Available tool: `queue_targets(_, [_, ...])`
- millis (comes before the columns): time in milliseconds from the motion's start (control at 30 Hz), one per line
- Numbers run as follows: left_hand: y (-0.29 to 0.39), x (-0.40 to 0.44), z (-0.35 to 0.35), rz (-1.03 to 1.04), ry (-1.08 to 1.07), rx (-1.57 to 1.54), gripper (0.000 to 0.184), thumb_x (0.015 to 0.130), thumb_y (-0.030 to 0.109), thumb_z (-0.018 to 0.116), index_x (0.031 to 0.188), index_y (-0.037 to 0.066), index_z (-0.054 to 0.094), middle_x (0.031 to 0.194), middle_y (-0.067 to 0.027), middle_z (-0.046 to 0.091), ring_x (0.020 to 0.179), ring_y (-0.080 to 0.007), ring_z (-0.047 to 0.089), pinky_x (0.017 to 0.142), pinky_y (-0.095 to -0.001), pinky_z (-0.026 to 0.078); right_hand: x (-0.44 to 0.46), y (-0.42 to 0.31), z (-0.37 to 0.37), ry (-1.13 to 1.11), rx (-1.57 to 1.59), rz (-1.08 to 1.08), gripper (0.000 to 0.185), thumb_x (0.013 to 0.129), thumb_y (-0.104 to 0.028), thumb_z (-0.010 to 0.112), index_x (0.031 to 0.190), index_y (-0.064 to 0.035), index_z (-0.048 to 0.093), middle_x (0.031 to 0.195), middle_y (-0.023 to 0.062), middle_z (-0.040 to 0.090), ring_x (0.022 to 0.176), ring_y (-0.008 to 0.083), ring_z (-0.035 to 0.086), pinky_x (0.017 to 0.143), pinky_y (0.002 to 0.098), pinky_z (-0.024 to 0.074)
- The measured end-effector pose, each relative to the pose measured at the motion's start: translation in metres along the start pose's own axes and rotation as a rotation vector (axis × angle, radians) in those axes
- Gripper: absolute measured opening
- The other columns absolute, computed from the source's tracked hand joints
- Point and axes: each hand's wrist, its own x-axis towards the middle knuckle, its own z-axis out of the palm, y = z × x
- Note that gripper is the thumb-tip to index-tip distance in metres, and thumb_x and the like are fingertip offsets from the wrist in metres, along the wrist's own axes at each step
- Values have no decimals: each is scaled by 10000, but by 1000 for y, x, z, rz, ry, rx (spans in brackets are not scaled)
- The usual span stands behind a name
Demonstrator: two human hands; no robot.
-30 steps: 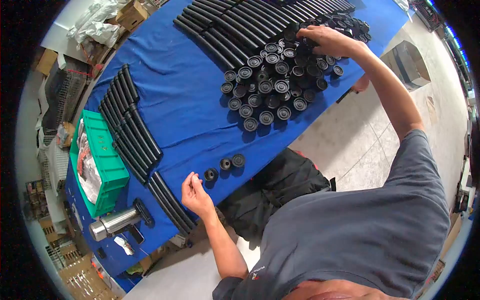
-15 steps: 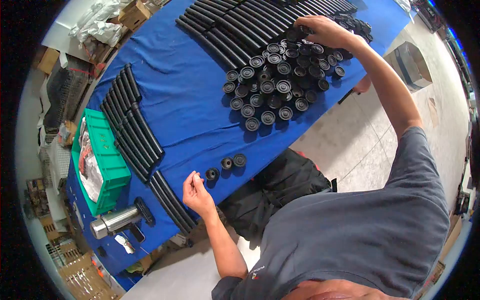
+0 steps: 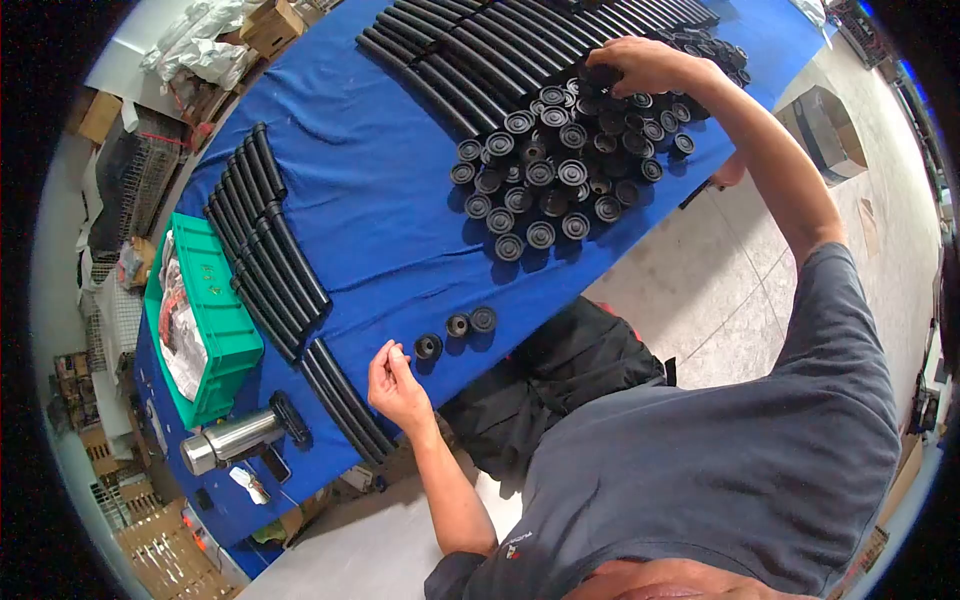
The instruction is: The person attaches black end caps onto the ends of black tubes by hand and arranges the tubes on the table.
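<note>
My right hand (image 3: 640,66) reaches into the pile of black round ribbed caps (image 3: 540,172) at the table's upper right. Its fingers are closed around a black cap (image 3: 600,78), partly hidden under them. Above the table's near edge hovers my left hand (image 3: 398,388), its thumb and fingers drawn together; whatever they may hold is hidden. Close to its fingertips stands a dark cap (image 3: 428,347). Beside that one are a cap with a hole in its top (image 3: 457,325) and a ribbed cap (image 3: 483,319).
Rows of black tubes (image 3: 480,50) lie at the back. More tubes (image 3: 265,235) lie on the left of the blue cloth (image 3: 370,180). A green crate (image 3: 215,310), a steel flask (image 3: 235,440) and a phone (image 3: 274,463) stand at far left. A cardboard box (image 3: 825,135) is on the floor.
My right hand's fingers have curled lower over a cap in the pile. My left hand has stayed nearly still. The whole view has shifted slightly.
</note>
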Motion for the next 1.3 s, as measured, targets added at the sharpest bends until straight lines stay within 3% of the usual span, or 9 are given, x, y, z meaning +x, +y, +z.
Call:
queue_targets(400, [6, 1, 2, 22, 5, -52, 210, 1017, 107, 653, 1146, -50, 709, 1030, -103, 727, 902, -152, 686, 800, -279, 562, -5, 40, 15, 175, 158, -96, 652, 800, -157, 784, 1402, -28, 570, 1385, 206, 609, 1308, 392, 546, 1127, 437, 425])
queue_targets(500, [7, 3, 2, -5, -18, -31, 215, 1015, 113, 660, 1146, -51, 708, 1029, -99, 727, 884, -130, 673, 795, -265, 555, -37, -31, -45, 191, 7, 188, 574, 868, -245, 773, 1361, -45, 558, 1141, 235, 668, 1053, 422, 658, 884, 509, 519])
queue_targets(567, [8, 0, -2, -35, -25, -34, 220, 1015, 123, 666, 1145, -50, 709, 1013, -87, 730, 868, -111, 661, 788, -254, 548, -59, -84, -53, 532, 201, 94, 430, 910, -201, 733, 1273, 1, 622, 1051, 216, 687, 941, 350, 685, 822, 435, 564])
queue_targets(633, [11, -1, -2, -31, -29, -44, 224, 1012, 112, 668, 1166, -49, 696, 1015, -87, 729, 878, -110, 661, 804, -253, 543, -73, -75, -19, 512, 404, 16, 514, 888, -123, 744, 1382, -77, 611, 1251, 116, 689, 1027, 201, 661, 875, 341, 547])
queue_targets(700, [12, 0, -1, -25, -29, -75, 244, 1005, 103, 673, 1197, -47, 680, 1041, -91, 725, 895, -114, 664, 795, -254, 545, -99, -147, -7, 437, 626, -133, 437, 839, -24, 784, 1254, -121, 687, 1120, 51, 711, 833, 127, 655, 685, 283, 520])
queue_targets(867, [20, -10, -6, 49, -98, -18, 361, 937, 113, 748, 1268, -2, 660, 1222, -128, 674, 1011, -169, 671, 753, -271, 564, -113, -255, 47, 139, 821, -347, 660, 820, -99, 801, 1418, -57, 524, 1301, 217, 569, 1113, 428, 639, 907, 455, 577])
queue_targets(1033, [54, -19, 6, 396, -283, 403, 649, 772, 109, 861, 1373, 49, 621, 1397, -175, 607, 1205, -329, 608, 894, -380, 576, -87, -308, 89, 134, 808, -266, 755, 819, -148, 812, 1464, -11, 444, 1342, 252, 513, 1085, 453, 642, 890, 484, 569])
queue_targets(1200, [59, -16, 19, 467, -363, 445, 451, 825, 93, 786, 1266, 57, 698, 1281, -157, 669, 1146, -362, 618, 1007, -433, 500, -64, -324, 109, 201, 712, -293, 639, 817, -111, 796, 1382, -18, 510, 1178, 207, 575, 947, 418, 672, 766, 469, 589])
queue_targets(1300, [54, -5, 29, 482, -366, 402, 341, 843, 61, 748, 1183, 52, 728, 1202, -137, 709, 1126, -338, 629, 1007, -436, 497, -50, -328, 113, 356, 670, -325, 274, 854, -87, 704, 1090, -55, 568, 946, 162, 585, 758, 399, 676, 623, 491, 577])
